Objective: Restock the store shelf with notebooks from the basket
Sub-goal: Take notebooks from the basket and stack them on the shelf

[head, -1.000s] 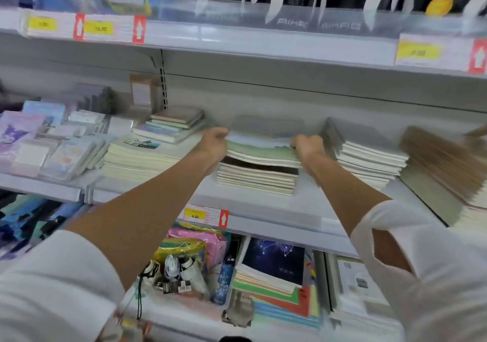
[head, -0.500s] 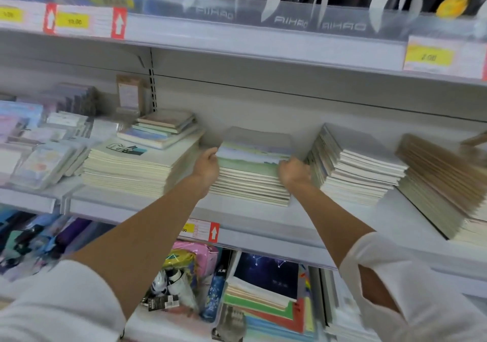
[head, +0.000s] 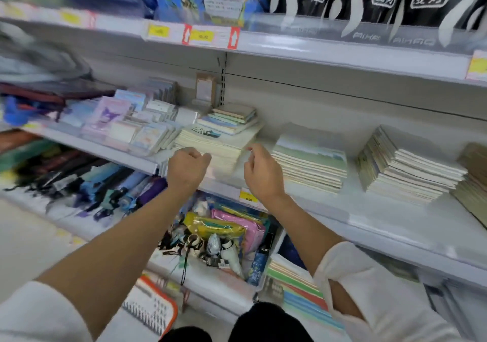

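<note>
Two bare hands hang in the air before the middle shelf of a stationery aisle, both empty and clear of the stock. The left hand is seen from the back with its fingers curled under into a loose fist, in front of a cream-paged pile topped by a few smaller pastel books. The right hand is raised just beside it, fingers loosely bent and slightly blurred, gripping nothing. Just right of that hand, a stack of notebooks with a green-and-blue landscape cover lies flat on the shelf, its edges roughly squared. Further right sit a white-covered pile, fanned a little at the spines, and at the frame's edge a brown pile that leans. A yellow price tag is fixed to the shelf lip between the wrists. Below it, a bin of coloured pouches and flat stacks of bright books fill the lower tier, with folded umbrellas to the left. The basket, white mesh with an orange rim, stands low at the left by the person's dark-clad knees; its contents cannot be made out. White sleeves are pushed up both forearms.
</note>
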